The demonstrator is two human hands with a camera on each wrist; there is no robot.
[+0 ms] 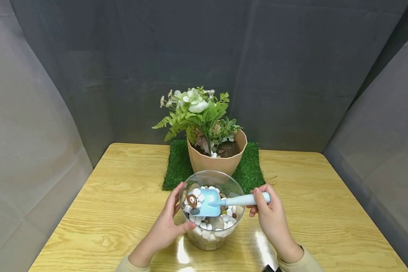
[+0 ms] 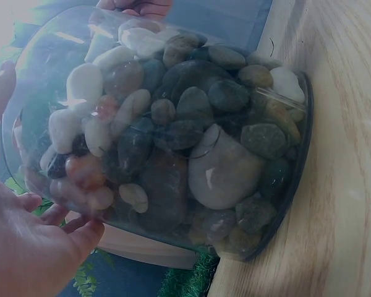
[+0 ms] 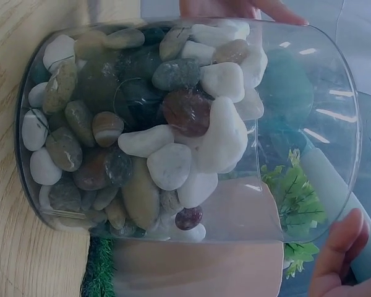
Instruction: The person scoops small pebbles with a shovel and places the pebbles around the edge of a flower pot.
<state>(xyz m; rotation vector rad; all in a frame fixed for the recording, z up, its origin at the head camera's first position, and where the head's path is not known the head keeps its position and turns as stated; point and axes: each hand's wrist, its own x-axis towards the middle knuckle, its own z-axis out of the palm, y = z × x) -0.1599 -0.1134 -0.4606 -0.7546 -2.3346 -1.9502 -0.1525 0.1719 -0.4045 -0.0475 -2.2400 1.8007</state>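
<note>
A clear glass jar filled with pebbles stands at the table's front. My left hand holds its left side near the rim, thumb toward me and fingers round the far side; the left wrist view shows the same hand at the glass. My right hand grips the handle of a light blue trowel, whose blade lies level within the jar's mouth. White pebbles and a brown banded pebble cover the blade's front end. Through the glass, the right wrist view shows the trowel's handle slanting over the rim.
Behind the jar, a peach plant pot with soil, leaves and white flowers stands on a green turf mat. The wooden table has grey cloth behind and at both sides.
</note>
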